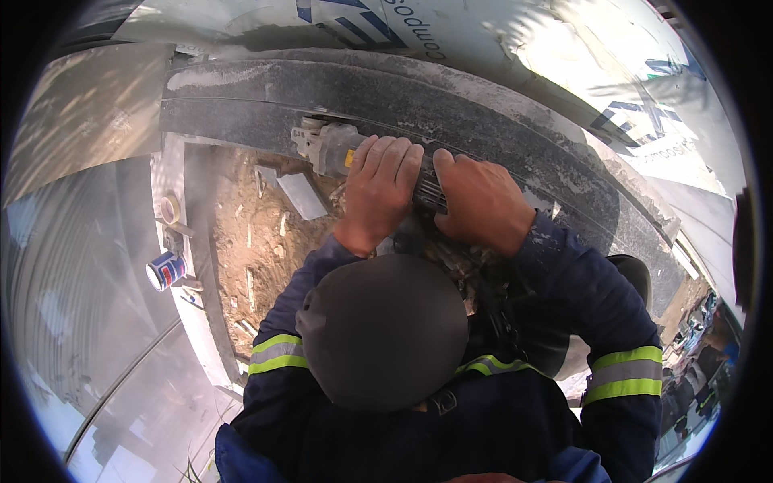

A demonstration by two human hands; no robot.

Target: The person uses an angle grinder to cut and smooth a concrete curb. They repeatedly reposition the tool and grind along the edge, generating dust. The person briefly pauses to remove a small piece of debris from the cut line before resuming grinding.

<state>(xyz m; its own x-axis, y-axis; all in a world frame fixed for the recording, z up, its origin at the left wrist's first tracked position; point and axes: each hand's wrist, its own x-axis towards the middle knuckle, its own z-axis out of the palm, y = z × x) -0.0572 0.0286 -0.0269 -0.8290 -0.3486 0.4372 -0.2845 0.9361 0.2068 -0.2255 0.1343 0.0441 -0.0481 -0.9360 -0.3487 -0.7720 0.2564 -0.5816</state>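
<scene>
A power tool (pixel 328 153) with a pale head, yellow patch and vented dark rear lies on a dusty dark grey stone strip (pixel 241 109). My left hand (pixel 378 189) wraps over its body, fingers bent. Right beside it, my right hand (pixel 477 201) grips the vented rear end. Both wrists come out of dark blue sleeves with reflective bands. A dark grey rounded object (pixel 382 334) below my hands hides part of my body and the ground; I cannot tell what it is.
Sandy ground (pixel 258 241) with pale offcuts lies inside the stone border. On the left ledge are a tape roll (pixel 169 209) and a blue-and-white can (pixel 165 271). A white panelled surface (pixel 507 48) curves along the far side. Jumbled items (pixel 700 338) lie at far right.
</scene>
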